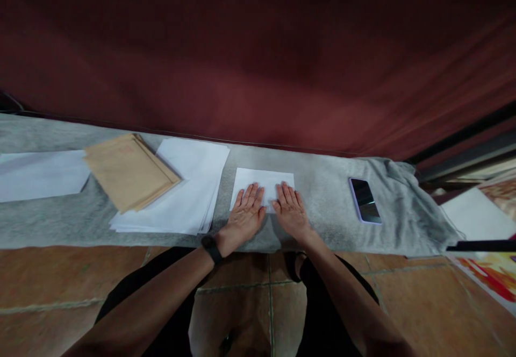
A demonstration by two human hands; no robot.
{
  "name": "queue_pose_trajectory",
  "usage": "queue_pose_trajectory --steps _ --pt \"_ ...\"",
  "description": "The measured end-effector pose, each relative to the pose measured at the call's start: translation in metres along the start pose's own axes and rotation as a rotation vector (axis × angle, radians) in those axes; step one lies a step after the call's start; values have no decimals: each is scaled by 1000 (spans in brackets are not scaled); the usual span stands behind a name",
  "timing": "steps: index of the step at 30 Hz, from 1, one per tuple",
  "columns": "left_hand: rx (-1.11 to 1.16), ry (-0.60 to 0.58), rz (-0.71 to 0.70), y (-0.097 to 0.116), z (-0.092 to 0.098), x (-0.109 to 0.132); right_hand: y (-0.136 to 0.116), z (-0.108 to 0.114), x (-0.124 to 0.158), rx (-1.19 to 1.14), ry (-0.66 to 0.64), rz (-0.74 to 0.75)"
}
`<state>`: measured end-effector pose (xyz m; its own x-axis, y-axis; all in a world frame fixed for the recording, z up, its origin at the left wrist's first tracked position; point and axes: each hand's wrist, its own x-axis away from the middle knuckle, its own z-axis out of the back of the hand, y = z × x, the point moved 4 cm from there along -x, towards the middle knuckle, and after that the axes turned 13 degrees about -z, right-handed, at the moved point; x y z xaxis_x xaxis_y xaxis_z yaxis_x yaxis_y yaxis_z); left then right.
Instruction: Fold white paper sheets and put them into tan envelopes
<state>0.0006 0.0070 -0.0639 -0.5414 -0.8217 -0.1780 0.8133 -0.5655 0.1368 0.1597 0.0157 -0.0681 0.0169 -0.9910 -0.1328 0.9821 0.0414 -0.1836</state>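
A small white sheet of paper (264, 176) lies flat on the grey cloth in front of me; whether it is folded I cannot tell. My left hand (246, 212) rests palm down over its left part, fingers stretched out. Over its right part lies my right hand (291, 209), also flat with the fingers extended. Both hands press on the paper and grip nothing. Just left of them is a stack of larger white sheets (193, 185), partly covered by several brown envelopes (131, 171).
A grey cloth (322, 201) covers the long, narrow surface, bunched at its right end. On it lie a phone (365, 201) at right and white paper (40, 175) at far left. A dark red wall of fabric or panel (258, 77) rises behind. Tiled floor (427, 292) shows below.
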Motion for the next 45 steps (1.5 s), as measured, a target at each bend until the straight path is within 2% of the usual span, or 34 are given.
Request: queue_pose_trajectory --steps 9,13,16,19,24,29,37,41,45 --pt "-5 39 -10 0 0 -1 4 1 -4 25 6 -141" --pt "-1 53 -10 0 -4 -5 -20 8 0 -63 0 -99" --pt "-11 32 -37 0 -8 -7 -44 8 6 -143 -50 -50" --pt "-16 28 -45 -1 -9 -6 -53 4 17 -148 -65 -26" --pt "-21 62 -7 -2 -10 -2 -35 1 29 -70 22 -72" --pt "-64 91 101 -3 -8 -1 -23 1 29 -17 63 -104" --pt "-128 99 163 -6 -5 2 0 13 24 -23 38 -185" --pt "-102 25 185 -7 -2 -6 0 22 11 -72 0 -151" --pt "-90 -20 158 -2 2 -22 -13 23 -7 -138 -58 -101"
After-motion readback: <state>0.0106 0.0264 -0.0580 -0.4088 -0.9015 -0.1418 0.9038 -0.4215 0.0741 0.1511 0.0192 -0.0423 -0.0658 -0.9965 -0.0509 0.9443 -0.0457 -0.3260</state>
